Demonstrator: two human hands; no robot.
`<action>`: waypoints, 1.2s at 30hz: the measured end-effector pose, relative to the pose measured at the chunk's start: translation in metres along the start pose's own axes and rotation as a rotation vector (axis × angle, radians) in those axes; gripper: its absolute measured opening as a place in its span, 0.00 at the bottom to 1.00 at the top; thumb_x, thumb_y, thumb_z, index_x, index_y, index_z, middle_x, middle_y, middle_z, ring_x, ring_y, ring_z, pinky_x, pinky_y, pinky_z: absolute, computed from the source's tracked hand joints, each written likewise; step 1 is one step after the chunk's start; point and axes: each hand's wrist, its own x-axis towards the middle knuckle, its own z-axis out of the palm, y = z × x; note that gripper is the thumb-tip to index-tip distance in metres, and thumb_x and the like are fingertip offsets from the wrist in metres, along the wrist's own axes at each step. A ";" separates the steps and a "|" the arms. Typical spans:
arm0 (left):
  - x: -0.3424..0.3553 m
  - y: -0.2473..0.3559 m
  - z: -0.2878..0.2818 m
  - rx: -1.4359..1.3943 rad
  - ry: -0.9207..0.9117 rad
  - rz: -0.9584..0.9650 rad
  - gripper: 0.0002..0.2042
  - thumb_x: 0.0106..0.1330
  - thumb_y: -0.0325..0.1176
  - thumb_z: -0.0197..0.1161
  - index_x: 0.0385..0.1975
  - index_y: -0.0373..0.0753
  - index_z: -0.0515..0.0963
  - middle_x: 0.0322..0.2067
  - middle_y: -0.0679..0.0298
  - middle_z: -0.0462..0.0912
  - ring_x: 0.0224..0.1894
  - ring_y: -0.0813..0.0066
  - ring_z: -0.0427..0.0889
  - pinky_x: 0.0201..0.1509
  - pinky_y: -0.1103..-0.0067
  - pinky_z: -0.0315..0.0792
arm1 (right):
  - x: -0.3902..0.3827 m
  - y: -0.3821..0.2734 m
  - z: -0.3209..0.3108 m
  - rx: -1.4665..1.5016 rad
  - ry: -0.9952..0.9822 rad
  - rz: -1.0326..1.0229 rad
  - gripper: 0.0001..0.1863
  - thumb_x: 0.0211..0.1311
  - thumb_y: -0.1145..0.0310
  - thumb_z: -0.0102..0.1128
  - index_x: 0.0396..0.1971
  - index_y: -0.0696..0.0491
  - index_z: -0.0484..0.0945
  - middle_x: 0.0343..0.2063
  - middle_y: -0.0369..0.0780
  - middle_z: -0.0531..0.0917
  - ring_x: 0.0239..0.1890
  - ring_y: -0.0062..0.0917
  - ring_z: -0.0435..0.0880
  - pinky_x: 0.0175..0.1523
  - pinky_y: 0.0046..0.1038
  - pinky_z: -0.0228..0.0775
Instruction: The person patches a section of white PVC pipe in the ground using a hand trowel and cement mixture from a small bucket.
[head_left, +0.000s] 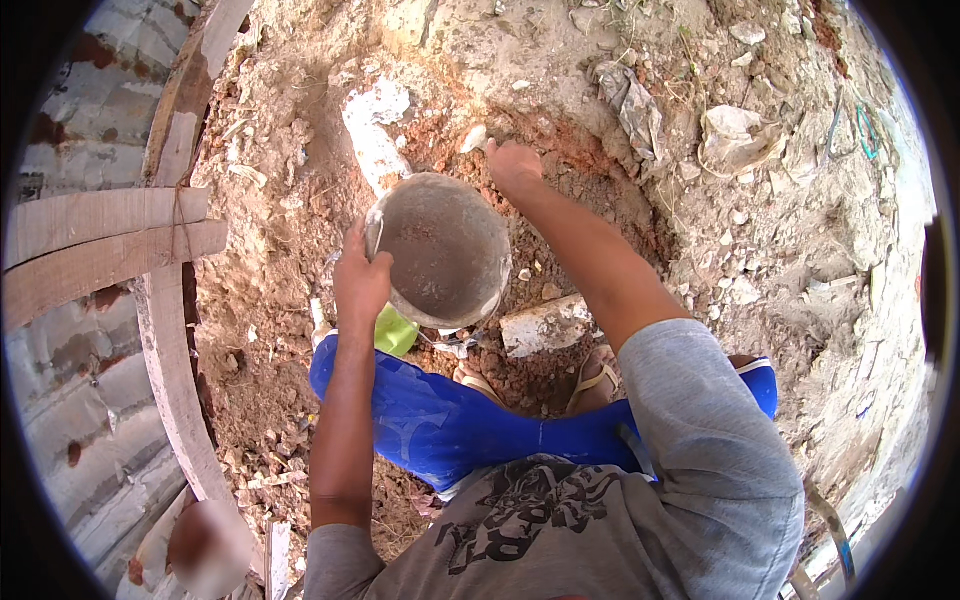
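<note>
One bucket (445,250): faced mouth-up, ahead of the sandals (600,379).
Left hand (362,280): gripped the bucket's left rim.
Right hand (515,166): curled just beside a pale lump (473,138); I couldn't tell whether its fingers pinched it.

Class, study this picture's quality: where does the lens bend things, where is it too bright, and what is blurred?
In the head view, the upright wooden post bows and black fills the corners; in the head view, the white chunk and far right edge look nearly washed out; in the head view, a reddish-brown patch at lower left is too blurred to identify, while the grey bucket looks fairly sharp.
</note>
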 end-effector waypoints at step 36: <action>0.093 -0.074 0.018 -0.069 0.301 -0.237 0.24 0.55 0.36 0.60 0.54 0.41 0.80 0.40 0.53 0.87 0.42 0.59 0.85 0.52 0.69 0.74 | -0.187 -0.005 0.109 0.445 -0.108 0.176 0.25 0.69 0.54 0.50 0.44 0.66 0.72 0.38 0.63 0.82 0.43 0.57 0.83 0.52 0.49 0.73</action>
